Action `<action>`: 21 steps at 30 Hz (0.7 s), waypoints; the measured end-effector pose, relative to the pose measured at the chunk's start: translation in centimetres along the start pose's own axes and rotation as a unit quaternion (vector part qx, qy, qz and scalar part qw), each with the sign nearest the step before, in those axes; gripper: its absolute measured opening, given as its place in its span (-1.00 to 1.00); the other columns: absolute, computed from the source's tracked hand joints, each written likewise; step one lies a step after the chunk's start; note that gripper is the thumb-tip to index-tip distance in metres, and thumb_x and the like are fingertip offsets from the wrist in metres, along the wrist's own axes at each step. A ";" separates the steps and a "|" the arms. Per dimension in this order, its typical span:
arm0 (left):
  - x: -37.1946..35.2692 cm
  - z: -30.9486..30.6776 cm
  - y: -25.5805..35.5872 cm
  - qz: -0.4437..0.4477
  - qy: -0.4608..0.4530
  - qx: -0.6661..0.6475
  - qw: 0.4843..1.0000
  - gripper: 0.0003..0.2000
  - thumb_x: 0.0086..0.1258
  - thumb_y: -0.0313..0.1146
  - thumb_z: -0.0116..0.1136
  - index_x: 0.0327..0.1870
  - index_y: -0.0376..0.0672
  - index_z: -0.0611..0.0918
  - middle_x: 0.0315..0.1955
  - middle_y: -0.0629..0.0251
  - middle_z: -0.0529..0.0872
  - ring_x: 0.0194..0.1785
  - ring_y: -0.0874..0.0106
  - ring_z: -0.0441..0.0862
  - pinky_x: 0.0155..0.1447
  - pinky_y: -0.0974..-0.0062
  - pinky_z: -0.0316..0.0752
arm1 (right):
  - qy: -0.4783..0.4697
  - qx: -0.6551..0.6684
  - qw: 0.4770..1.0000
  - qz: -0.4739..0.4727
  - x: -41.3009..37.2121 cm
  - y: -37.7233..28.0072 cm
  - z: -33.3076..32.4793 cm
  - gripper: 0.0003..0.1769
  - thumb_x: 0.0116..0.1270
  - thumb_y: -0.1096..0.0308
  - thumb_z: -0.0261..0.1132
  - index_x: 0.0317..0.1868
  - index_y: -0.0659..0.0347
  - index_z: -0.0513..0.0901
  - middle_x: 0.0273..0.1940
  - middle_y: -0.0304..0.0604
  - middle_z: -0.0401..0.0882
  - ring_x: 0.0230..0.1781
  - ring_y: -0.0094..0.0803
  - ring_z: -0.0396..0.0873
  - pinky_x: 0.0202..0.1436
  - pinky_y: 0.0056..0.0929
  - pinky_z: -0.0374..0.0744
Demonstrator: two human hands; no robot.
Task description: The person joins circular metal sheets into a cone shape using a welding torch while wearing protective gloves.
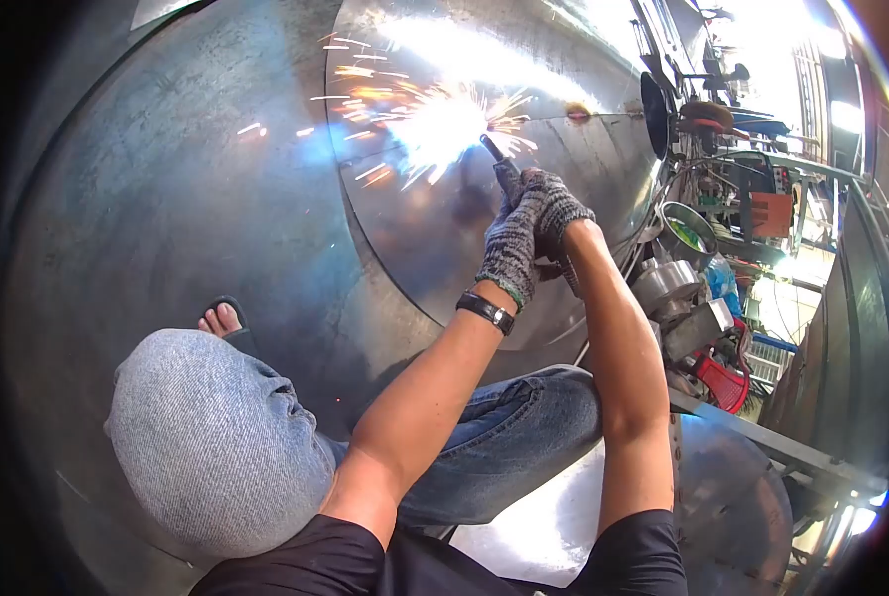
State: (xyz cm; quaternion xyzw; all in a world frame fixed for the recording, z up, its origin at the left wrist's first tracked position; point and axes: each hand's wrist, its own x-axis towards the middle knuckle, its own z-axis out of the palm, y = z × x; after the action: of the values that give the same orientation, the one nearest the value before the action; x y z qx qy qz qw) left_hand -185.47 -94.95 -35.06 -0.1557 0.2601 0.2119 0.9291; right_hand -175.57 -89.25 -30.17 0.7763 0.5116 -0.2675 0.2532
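Note:
My left hand, in a grey knitted glove with a watch on its wrist, is closed round a welding torch. My right hand, gloved alike, wraps the torch from the right, pressed against the left hand. The torch points up and left, its tip at a blinding white arc. Orange sparks fly mostly leftward from it. Below the arc lies a curved-edge sheet metal piece on a larger steel sheet. Glare hides the exact spot under the tip.
My jeans-clad knee and sandalled foot are at the left on the steel. Along the right stand a round pan, metal cylinder, red plastic basket and cables. A metal rail runs at lower right.

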 end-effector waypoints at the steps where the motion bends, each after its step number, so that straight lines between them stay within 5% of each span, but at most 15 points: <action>1: 0.1 -0.1 -0.1 -0.010 0.007 -0.001 1.000 -0.36 0.46 0.30 0.33 0.41 0.14 0.58 0.26 0.22 0.70 0.25 0.09 0.67 0.16 -0.31 0.57 | -0.014 0.014 0.999 0.032 -0.6 -0.8 -0.5 -0.45 0.32 0.08 0.51 0.12 0.36 0.69 -0.01 0.43 0.73 0.21 0.31 0.65 0.17 0.03 0.66; 6: 0.3 -0.5 -0.6 0.002 -0.007 -0.005 1.000 -0.36 0.44 0.30 0.35 0.41 0.16 0.58 0.26 0.21 0.70 0.26 0.09 0.66 0.18 -0.29 0.56 | 0.047 -0.003 0.998 -0.051 -0.4 -0.9 0.0 -0.38 0.43 -0.07 0.40 0.13 0.40 0.67 0.01 0.45 0.71 0.23 0.33 0.62 0.18 0.04 0.65; 12: 0.4 -0.2 -0.6 0.009 -0.024 -0.017 1.000 -0.35 0.42 0.30 0.38 0.40 0.16 0.60 0.26 0.24 0.70 0.27 0.08 0.66 0.18 -0.29 0.56 | 0.017 0.038 0.998 0.043 -0.5 -1.7 -0.6 -0.36 0.45 -0.11 0.40 0.13 0.37 0.64 0.00 0.44 0.71 0.22 0.35 0.62 0.17 0.05 0.64; 14: 0.5 0.0 -1.0 0.095 0.021 0.002 0.995 -0.35 0.41 0.29 0.40 0.41 0.17 0.61 0.25 0.24 0.70 0.27 0.07 0.65 0.17 -0.29 0.56 | 0.041 0.093 0.993 0.058 -0.7 -1.9 -0.8 -0.37 0.41 -0.11 0.44 0.09 0.37 0.64 -0.01 0.43 0.72 0.20 0.36 0.64 0.17 0.04 0.64; 18: -0.5 0.4 -0.1 0.048 0.034 0.008 0.998 -0.33 0.41 0.28 0.41 0.42 0.14 0.60 0.25 0.22 0.70 0.27 0.08 0.65 0.17 -0.28 0.58 | 0.045 0.143 0.988 0.038 -1.5 -1.9 -0.9 -0.37 0.37 -0.10 0.48 0.05 0.37 0.64 -0.02 0.42 0.74 0.21 0.34 0.66 0.18 0.03 0.65; 20: 0.0 0.0 -0.3 0.004 0.026 -0.015 1.000 -0.32 0.41 0.27 0.42 0.43 0.11 0.59 0.26 0.20 0.70 0.27 0.09 0.65 0.17 -0.27 0.60 | 0.013 -0.065 0.995 -0.070 -1.6 -1.9 -1.0 -0.38 0.44 -0.12 0.42 0.08 0.36 0.65 -0.01 0.42 0.74 0.23 0.32 0.66 0.19 0.03 0.65; 21: -0.3 0.1 -0.2 0.003 0.027 -0.014 1.000 -0.32 0.41 0.27 0.42 0.43 0.11 0.59 0.26 0.20 0.70 0.27 0.09 0.65 0.17 -0.27 0.60 | 0.012 -0.064 0.996 -0.069 -2.0 -2.3 -1.1 -0.38 0.44 -0.12 0.42 0.08 0.36 0.65 -0.01 0.42 0.74 0.23 0.32 0.66 0.19 0.03 0.65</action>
State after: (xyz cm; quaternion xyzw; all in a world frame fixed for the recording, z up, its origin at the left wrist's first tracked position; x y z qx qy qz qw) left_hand -185.55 -95.19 -34.84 -0.1735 0.2822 0.2143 0.9189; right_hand -178.20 -88.99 -28.30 0.7248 0.5829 -0.2416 0.2767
